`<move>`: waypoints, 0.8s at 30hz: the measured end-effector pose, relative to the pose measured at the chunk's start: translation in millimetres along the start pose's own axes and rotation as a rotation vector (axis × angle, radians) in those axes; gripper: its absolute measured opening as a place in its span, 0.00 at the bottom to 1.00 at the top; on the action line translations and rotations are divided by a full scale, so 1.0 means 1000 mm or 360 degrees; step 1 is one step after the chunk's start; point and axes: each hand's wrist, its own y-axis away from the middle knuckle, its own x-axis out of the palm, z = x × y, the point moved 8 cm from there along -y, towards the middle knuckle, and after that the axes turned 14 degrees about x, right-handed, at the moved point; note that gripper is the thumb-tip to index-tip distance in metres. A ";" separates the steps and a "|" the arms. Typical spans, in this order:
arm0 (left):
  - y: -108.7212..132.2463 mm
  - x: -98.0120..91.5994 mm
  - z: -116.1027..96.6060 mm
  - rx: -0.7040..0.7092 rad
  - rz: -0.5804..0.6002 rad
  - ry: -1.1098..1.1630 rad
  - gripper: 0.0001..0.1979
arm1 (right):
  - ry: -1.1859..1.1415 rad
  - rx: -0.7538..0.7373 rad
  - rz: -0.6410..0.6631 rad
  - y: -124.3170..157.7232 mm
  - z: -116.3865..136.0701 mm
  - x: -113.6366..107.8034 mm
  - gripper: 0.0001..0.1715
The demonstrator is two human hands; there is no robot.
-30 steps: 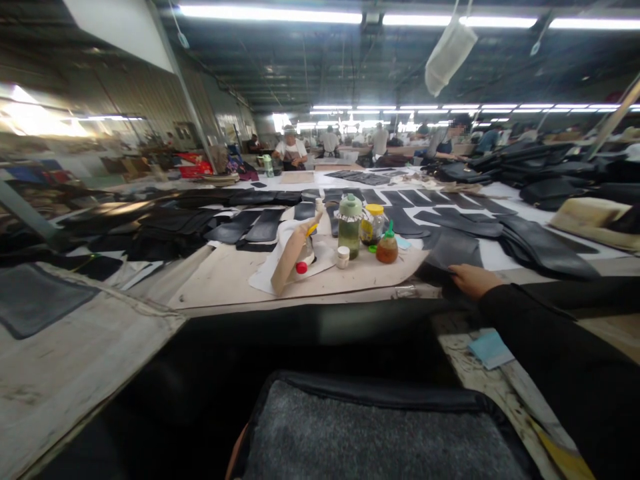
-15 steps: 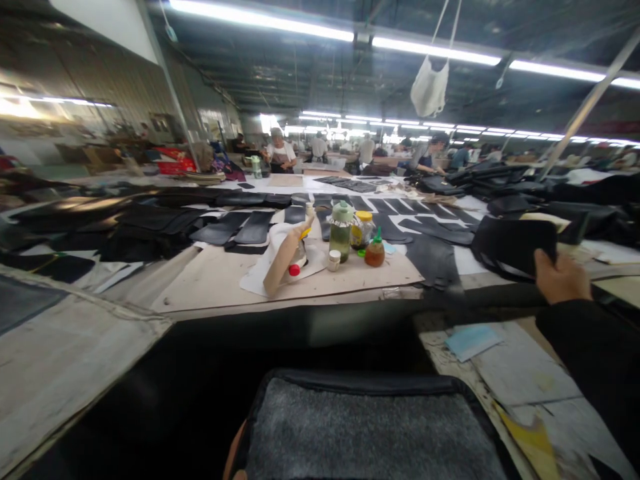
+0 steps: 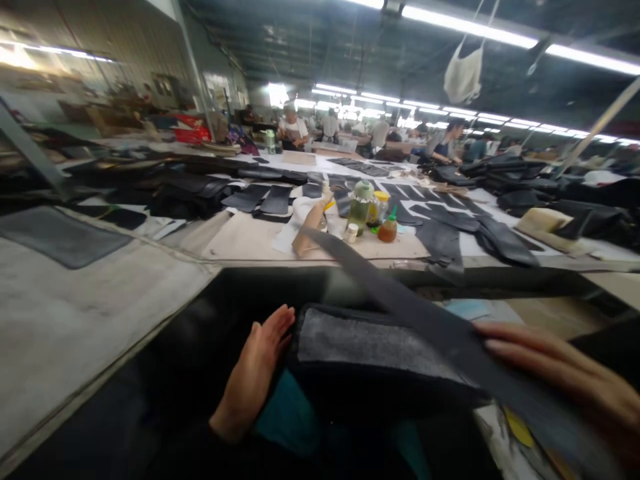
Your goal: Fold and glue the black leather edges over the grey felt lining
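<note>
My left hand holds the left edge of a black padded piece with a grey felt face, low in the middle of the view. My right hand grips a flat dark sheet that slants up and left across the padded piece. The fingers of my right hand lie stretched along the sheet's top face, with the thumb hidden under it.
Across the table stand a green-capped jar, a yellow-lidded jar and an orange squeeze bottle on brown card. Many black cut pieces cover the long table. Other people work at the far end. A grey mat lies left.
My right hand picked a dark sheet from the pile across the table and drew it back over the padded piece. My left hand has come into view at that piece's edge.
</note>
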 end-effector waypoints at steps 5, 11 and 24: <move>0.015 -0.021 -0.007 -0.0215 -0.0264 0.0416 0.29 | 0.0238 -0.0787 0.0260 0.026 0.096 0.062 0.29; 0.033 -0.057 0.004 -0.0229 -0.0504 0.0299 0.19 | 0.0253 -0.0638 0.0100 0.035 0.090 0.081 0.35; 0.040 -0.062 0.002 -0.0184 -0.0538 0.0262 0.14 | 0.0007 -0.0282 0.0144 0.041 0.087 0.084 0.33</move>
